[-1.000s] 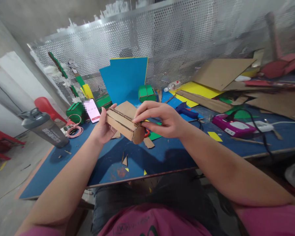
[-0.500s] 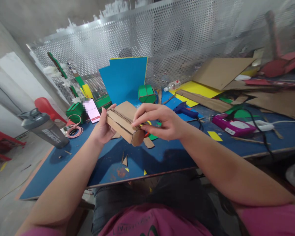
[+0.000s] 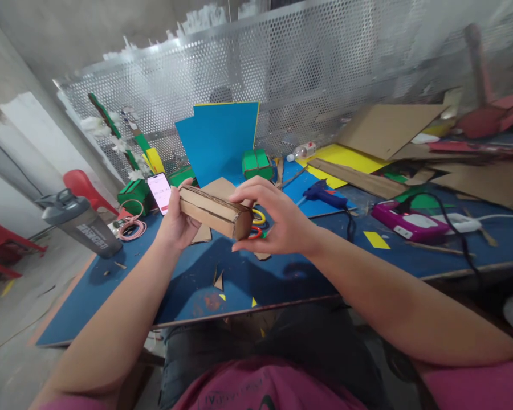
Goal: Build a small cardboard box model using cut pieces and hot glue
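Observation:
Above the table I hold a small, long cardboard box (image 3: 207, 212) with angled sides; its end (image 3: 243, 225) faces right and its layered edges show. My left hand (image 3: 182, 222) is closed around its left end, thumb against the near side, with several fingers hidden behind it. My right hand (image 3: 277, 219) is curved around the right end, fingertips at the top edge and thumb below. Behind that hand lie scissors with yellow and red-orange handles (image 3: 259, 217), partly covered. A flat cardboard piece (image 3: 220, 187) shows just behind the box.
A blue glue gun (image 3: 325, 196) lies right of my hands, near a purple power strip (image 3: 410, 221) with cords. A phone (image 3: 158, 192) and a grey shaker bottle (image 3: 81, 222) stand left. Behind are a green box (image 3: 257, 164), blue board (image 3: 222, 136) and cardboard sheets (image 3: 389, 128).
The box has rolled in my hands, and its near side now sits more level. My right fingers have gone from a pinch at the top edge to a wider hold around the right end.

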Motion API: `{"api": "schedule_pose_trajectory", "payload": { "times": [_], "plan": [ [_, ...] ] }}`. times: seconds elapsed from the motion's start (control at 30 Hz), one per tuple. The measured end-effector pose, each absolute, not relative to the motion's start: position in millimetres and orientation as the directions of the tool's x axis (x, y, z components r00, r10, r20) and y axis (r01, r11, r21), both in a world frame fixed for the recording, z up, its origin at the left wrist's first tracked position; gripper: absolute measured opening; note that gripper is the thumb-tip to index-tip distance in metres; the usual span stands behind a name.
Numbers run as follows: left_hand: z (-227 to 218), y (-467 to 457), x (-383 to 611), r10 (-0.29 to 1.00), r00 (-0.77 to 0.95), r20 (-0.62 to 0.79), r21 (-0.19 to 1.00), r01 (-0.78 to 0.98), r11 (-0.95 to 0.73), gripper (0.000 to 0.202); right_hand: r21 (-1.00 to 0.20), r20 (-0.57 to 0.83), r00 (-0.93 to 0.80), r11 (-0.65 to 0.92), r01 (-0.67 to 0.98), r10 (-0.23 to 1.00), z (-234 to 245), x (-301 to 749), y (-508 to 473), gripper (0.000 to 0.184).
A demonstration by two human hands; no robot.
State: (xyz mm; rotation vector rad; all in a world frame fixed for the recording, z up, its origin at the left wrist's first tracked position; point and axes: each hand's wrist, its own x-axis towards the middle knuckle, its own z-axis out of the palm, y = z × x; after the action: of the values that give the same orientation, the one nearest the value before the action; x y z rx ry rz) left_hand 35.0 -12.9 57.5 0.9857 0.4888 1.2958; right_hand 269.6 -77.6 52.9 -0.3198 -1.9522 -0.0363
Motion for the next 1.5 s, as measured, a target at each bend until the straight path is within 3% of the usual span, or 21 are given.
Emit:
{"api": "schedule_pose_trajectory", "payload": {
  "times": [0.17,0.57,0.67,0.73,0.8,0.87,0.97,1.27,1.5],
  "plan": [
    [60,-17,35,0.938,0.228,0.262,0.809,-0.582,-0.085,0.037,-0.085,0.912,-0.369,0.964,0.252,0.177,54,271,-78,0.058],
    [59,-19,38,0.941,0.213,0.262,0.841,-0.530,-0.114,0.039,-0.047,0.942,-0.311,0.968,0.248,0.126,53,270,-78,0.060],
    [61,-20,33,0.917,0.208,0.340,0.837,-0.511,-0.194,0.047,-0.045,0.944,-0.305,0.966,0.256,0.125,55,273,-78,0.057],
    [63,-20,27,0.869,0.187,0.457,0.822,-0.462,-0.333,0.058,-0.096,0.946,-0.274,0.958,0.269,0.172,55,278,-77,0.055],
    [65,-19,19,0.779,0.122,0.616,0.754,-0.378,-0.537,0.070,-0.211,0.932,-0.236,0.942,0.261,0.274,52,285,-72,0.053],
    [68,-17,13,0.612,0.069,0.788,0.608,-0.247,-0.755,0.078,-0.321,0.897,-0.239,0.920,0.225,0.372,46,292,-62,0.050],
    [70,-16,8,0.388,0.082,0.918,0.393,-0.057,-0.918,0.074,-0.446,0.856,-0.223,0.885,0.136,0.466,34,297,-47,0.049],
    [73,-44,17,0.197,0.211,0.958,0.185,0.073,-0.980,0.085,-0.495,0.817,-0.284,0.863,0.100,0.501,18,288,-39,0.044],
    [72,-47,17,0.166,0.228,0.959,0.159,0.050,-0.986,0.082,-0.537,0.813,-0.241,0.843,0.038,0.529,14,284,-40,0.047]
  ]
}}
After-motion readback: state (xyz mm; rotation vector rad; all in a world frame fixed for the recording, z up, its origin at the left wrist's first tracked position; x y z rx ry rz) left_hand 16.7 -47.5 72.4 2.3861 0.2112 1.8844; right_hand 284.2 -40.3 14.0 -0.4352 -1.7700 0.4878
